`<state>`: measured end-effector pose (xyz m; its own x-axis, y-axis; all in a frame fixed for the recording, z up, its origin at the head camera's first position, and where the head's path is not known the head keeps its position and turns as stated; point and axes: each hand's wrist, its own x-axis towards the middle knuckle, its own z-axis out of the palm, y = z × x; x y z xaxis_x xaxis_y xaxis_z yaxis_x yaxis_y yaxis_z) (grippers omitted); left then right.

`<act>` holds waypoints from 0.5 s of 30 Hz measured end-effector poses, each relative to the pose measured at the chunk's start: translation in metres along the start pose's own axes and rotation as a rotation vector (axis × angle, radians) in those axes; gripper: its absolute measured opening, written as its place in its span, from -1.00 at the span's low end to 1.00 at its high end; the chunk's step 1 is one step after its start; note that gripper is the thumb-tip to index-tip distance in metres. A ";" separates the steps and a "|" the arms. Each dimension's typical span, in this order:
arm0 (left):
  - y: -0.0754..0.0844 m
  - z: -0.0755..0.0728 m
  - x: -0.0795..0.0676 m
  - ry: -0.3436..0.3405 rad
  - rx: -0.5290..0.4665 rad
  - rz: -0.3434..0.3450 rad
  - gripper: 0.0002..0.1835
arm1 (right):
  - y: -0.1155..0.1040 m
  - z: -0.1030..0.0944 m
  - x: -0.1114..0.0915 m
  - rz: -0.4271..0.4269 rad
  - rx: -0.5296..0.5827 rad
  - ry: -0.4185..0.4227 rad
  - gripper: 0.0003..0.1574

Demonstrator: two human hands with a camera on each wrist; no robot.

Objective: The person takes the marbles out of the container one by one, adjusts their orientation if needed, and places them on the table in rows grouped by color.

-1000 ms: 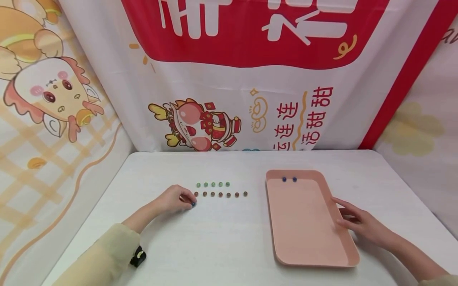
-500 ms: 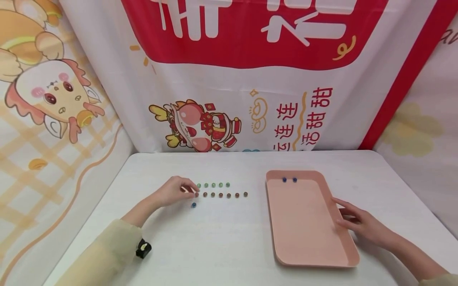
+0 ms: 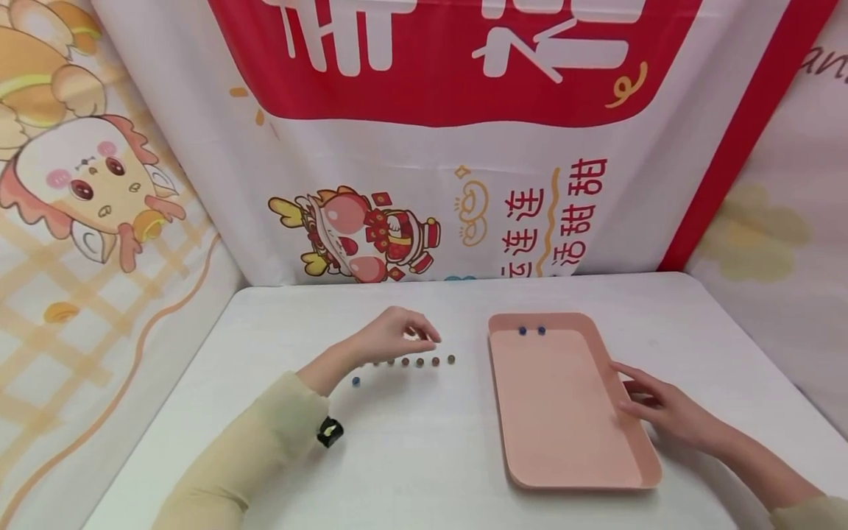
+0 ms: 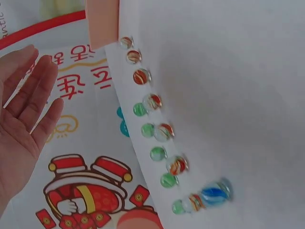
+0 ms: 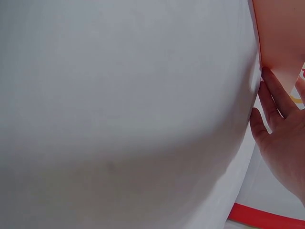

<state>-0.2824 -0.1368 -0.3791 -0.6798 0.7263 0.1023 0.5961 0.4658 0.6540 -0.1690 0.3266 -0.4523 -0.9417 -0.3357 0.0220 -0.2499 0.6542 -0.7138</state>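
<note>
Over the rows of marbles my left hand (image 3: 397,333) hovers with relaxed fingers, nothing between them. Below it runs a row of several clear marbles with red-brown swirls (image 3: 420,362). Several green marbles (image 4: 158,153) lie alongside in the left wrist view; the hand hides them in the head view. A single blue marble (image 3: 355,381) sits in front of the row's left end. To the right is a shallow pink tray (image 3: 570,427) with two dark blue marbles (image 3: 542,331) at its far end. The fingers of my right hand (image 3: 672,412) touch the tray's right rim.
The white table (image 3: 411,456) meets a printed cloth backdrop (image 3: 430,147) at its far edge. Patterned cloth (image 3: 126,294) also hangs along the left side. A black wrist device (image 3: 329,432) is by the left sleeve.
My left hand let go of the blue marble, leaving it on the table, then passed rightward along the rows and rose over their right part. The right hand stayed at the tray.
</note>
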 end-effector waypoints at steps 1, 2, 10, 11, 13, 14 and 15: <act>0.003 0.003 0.006 -0.017 0.002 0.014 -0.86 | 0.000 0.000 0.000 0.001 0.001 -0.002 -0.15; 0.006 0.005 0.012 -0.032 0.006 0.025 -0.86 | 0.000 0.000 0.000 0.001 0.005 -0.005 -0.15; 0.024 0.023 0.058 -0.091 0.038 0.041 -0.84 | 0.001 -0.002 0.000 -0.029 0.022 -0.004 -0.16; 0.025 0.025 0.064 -0.093 0.041 0.045 -0.84 | 0.001 -0.002 0.000 -0.035 0.023 -0.001 -0.16; 0.027 0.029 0.075 -0.102 0.050 0.059 -0.83 | 0.001 -0.002 0.000 -0.046 0.029 0.009 -0.17; 0.028 0.031 0.080 -0.106 0.053 0.064 -0.83 | 0.002 -0.001 0.000 -0.053 0.029 0.015 -0.17; 0.029 0.032 0.085 -0.110 0.061 0.070 -0.83 | 0.002 -0.001 -0.001 -0.057 0.030 0.021 -0.18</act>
<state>-0.3093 -0.0448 -0.3754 -0.5865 0.8077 0.0608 0.6674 0.4394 0.6012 -0.1691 0.3285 -0.4531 -0.9307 -0.3573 0.0778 -0.2969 0.6140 -0.7314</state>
